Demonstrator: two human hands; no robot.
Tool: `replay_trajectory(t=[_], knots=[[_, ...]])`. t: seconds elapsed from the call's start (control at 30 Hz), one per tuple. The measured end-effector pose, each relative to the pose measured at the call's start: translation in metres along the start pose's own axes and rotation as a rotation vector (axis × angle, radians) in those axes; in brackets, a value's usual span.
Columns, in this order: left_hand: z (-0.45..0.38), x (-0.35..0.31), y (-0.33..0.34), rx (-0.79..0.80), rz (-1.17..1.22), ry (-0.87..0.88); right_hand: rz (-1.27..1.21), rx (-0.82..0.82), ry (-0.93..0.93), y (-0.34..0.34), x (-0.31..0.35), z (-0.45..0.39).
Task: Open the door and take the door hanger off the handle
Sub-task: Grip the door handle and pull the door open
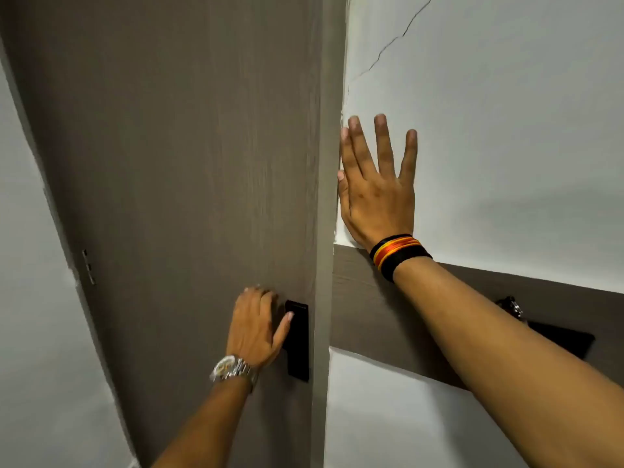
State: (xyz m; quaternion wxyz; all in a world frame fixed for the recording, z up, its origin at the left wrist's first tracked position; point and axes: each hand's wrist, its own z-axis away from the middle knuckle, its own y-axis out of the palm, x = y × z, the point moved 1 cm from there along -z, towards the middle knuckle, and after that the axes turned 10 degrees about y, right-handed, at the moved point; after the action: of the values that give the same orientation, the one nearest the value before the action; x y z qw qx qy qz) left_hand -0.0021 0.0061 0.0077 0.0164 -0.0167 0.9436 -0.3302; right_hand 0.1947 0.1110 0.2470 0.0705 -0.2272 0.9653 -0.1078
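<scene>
A grey-brown wood-grain door (189,163) fills the left and middle of the head view and sits flush in its frame (326,197). My left hand (256,327) is wrapped around the door handle, which it hides. Beside its thumb is the black lock plate (299,342). My right hand (378,187) lies flat on the white wall (506,130), fingers spread, just right of the frame. No door hanger shows on this side of the door.
A brown horizontal band (368,312) crosses the wall below my right hand. A black holder with a metal key ring (553,332) is fixed on it, partly behind my right forearm. Hinges (88,266) mark the door's left edge. A crack runs up the wall.
</scene>
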Motion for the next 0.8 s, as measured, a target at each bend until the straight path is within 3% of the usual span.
replay_trajectory(t=[0.13, 0.23, 0.33, 0.6, 0.8], knots=[[0.042, 0.01, 0.033, 0.187, -0.037, -0.08, 0.005, -0.059, -0.004, 0.008, 0.001, 0.0], [0.04, 0.015, 0.047, 0.234, -0.052, -0.059, 0.0, -0.069, -0.007, 0.011, 0.001, 0.001], [0.041, 0.012, 0.053, 0.306, 0.054, -0.227, 0.009, -0.081, 0.009, 0.013, 0.0, 0.0], [0.05, -0.022, 0.057, 0.166, 0.301, -0.644, 0.035, -0.095, 0.017, 0.014, 0.0, 0.0], [0.071, -0.017, 0.037, 0.172, 0.337, -0.651, 0.032, -0.098, 0.01, 0.013, 0.002, 0.0]])
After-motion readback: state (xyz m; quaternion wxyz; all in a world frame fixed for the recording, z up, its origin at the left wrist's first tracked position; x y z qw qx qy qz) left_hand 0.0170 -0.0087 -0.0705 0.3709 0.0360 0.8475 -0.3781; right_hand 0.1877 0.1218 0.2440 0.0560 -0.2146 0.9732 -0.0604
